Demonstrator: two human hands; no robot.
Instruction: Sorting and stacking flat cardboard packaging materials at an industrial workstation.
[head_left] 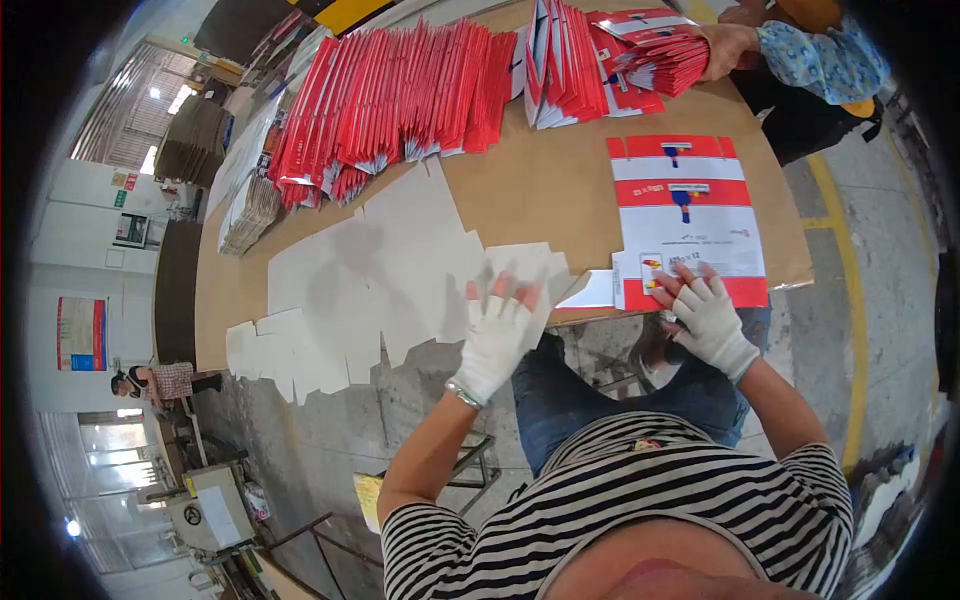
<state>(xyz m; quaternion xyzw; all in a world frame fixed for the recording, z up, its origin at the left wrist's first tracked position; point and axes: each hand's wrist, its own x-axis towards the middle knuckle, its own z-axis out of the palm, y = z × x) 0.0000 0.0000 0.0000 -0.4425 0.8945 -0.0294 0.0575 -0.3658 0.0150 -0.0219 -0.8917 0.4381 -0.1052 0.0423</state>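
Both my hands wear white fingerless gloves. My left hand [497, 335] is open, its spread fingers resting on the near right end of the overlapping plain grey-white carton blanks [325, 275]. My right hand [708, 320] is also open, its fingers lying on the lower edge of a flat red-and-white printed carton [685, 225] with blue pictures. That carton lies at the table's near right edge. From its left side a narrow white flap [590, 290] sticks out toward my left hand.
Folded red cartons [400, 95] stand in a long row along the far side of the brown table [540, 195]. At far right a co-worker's hand [728, 50] grips red cartons. Stacked cardboard [250, 215] lies at the far left. Another person [165, 385] stands farther left.
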